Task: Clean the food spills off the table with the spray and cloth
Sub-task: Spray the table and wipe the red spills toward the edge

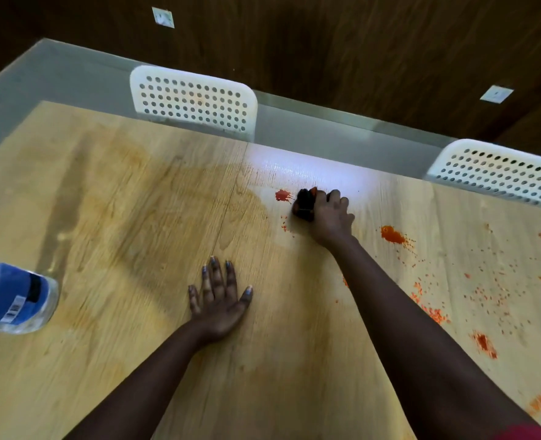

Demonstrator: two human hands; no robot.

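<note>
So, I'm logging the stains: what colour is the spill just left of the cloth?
Deep red spill, seen clearly in the head view.

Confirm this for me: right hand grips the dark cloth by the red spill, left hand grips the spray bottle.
Not quite. The head view shows the left hand resting flat and open on the table; the spray bottle stands apart from it. The right hand does grip the dark cloth by the red spill.

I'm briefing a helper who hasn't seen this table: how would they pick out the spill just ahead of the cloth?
Start at the left white chair behind the wooden table. Near the glare patch, the right hand grips a dark cloth. The spill lies just left of it: a small deep-red blot, darker than the orange splatters to the right.
</note>
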